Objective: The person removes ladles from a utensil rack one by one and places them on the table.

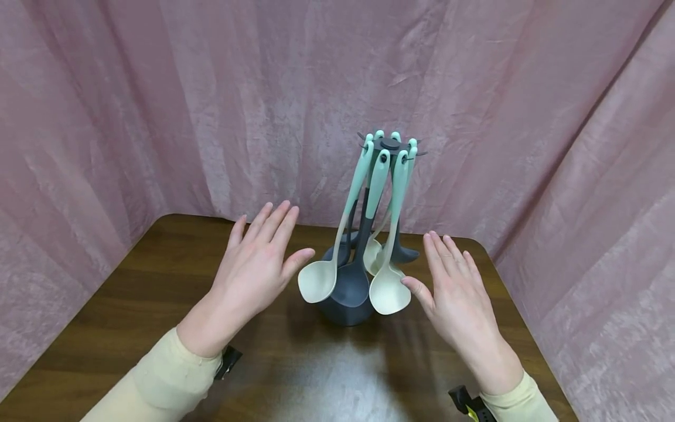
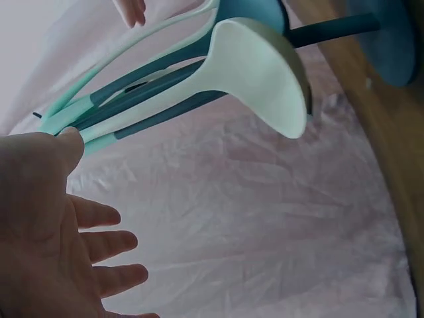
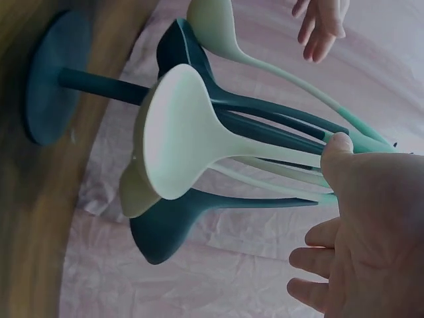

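A rotating-style utensil stand with a dark top and round base carries several hanging ladles with mint handles. Toward the front hang a cream ladle, a dark grey ladle and another cream ladle. My left hand is held to the left of the stand, fingers straight and holding nothing. On the other side, my right hand is likewise outstretched and holds nothing. Its thumb tip overlaps the right cream ladle's edge in the head view; whether it touches, I cannot tell. Rear utensils are partly hidden.
The stand is on a brown wooden table with rounded far corners. Pink curtains hang behind the table and along both sides. Black straps show at both wrists beside the light sleeves.
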A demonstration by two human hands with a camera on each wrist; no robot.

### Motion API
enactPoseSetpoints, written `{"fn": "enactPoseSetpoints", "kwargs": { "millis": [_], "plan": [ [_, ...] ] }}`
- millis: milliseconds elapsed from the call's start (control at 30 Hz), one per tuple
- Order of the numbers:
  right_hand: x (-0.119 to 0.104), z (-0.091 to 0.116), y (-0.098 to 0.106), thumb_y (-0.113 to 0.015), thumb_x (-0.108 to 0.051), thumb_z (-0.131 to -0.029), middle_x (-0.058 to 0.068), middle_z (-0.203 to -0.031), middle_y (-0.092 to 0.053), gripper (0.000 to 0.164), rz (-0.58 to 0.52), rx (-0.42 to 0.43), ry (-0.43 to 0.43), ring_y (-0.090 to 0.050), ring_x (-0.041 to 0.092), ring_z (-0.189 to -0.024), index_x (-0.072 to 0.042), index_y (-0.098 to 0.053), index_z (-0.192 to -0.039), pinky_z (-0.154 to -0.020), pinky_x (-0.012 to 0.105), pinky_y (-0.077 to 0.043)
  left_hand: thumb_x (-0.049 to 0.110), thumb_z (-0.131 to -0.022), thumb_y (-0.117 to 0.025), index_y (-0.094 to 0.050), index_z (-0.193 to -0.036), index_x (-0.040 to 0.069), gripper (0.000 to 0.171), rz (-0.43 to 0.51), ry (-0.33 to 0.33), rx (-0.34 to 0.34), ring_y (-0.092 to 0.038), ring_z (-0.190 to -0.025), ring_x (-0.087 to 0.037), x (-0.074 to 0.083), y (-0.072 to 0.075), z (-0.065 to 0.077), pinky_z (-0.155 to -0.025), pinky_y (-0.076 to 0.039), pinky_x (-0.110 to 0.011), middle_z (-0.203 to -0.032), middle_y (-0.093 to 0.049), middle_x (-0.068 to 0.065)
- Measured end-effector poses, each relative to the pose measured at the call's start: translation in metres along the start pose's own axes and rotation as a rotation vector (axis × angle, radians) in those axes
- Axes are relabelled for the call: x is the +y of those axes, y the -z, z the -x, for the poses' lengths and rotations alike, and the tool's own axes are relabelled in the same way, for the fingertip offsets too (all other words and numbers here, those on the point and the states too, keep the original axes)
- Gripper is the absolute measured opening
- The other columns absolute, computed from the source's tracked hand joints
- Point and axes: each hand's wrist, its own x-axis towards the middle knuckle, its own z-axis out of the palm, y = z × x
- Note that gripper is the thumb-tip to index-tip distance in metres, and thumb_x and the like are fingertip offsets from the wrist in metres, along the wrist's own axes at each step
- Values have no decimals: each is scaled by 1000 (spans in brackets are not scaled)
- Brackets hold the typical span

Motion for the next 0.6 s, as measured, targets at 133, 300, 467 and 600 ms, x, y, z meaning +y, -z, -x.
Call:
{"fn": "enactPoseSetpoints", "kwargs": {
  "millis": [133, 300, 467, 600],
  "plan": [
    [1, -8, 7, -55, -60, -111, 22, -170, -44, 86, 12, 18, 14, -36, 43, -160, 1, -38, -169, -131, 60, -22, 58, -111, -60, -47, -167, 6, 78, 9, -15, 17, -36, -161, -39, 4, 6, -11, -125, -27, -69, -174, -42, -13],
    [0, -19, 17, -50, -66, -111, 22, -171, -43, 88, 24, 42, 26, -37, 44, -160, -1, -38, -170, -130, 61, -23, 58, -111, -59, -45, -168, 6, 78, 26, -35, 30, -43, -157, -42, 10, 14, -24, -126, -28, -66, -171, -46, -13],
    [-4, -28, 25, -35, -74, -110, 22, -170, -45, 94, 27, 83, 50, -38, 43, -159, -1, -38, -169, -130, 60, -25, 58, -111, -59, -45, -168, 7, 77, 43, -58, 41, -45, -155, -41, 17, 20, -34, -126, -28, -65, -169, -49, -13],
    [-6, -35, 31, -30, -76, -109, 24, -167, -48, 97, 32, 122, 69, -40, 42, -158, 0, -40, -168, -130, 60, -26, 57, -112, -59, -45, -168, 7, 76, 59, -73, 47, -45, -156, -38, 21, 24, -41, -127, -28, -63, -169, -49, -12]
  ]
}}
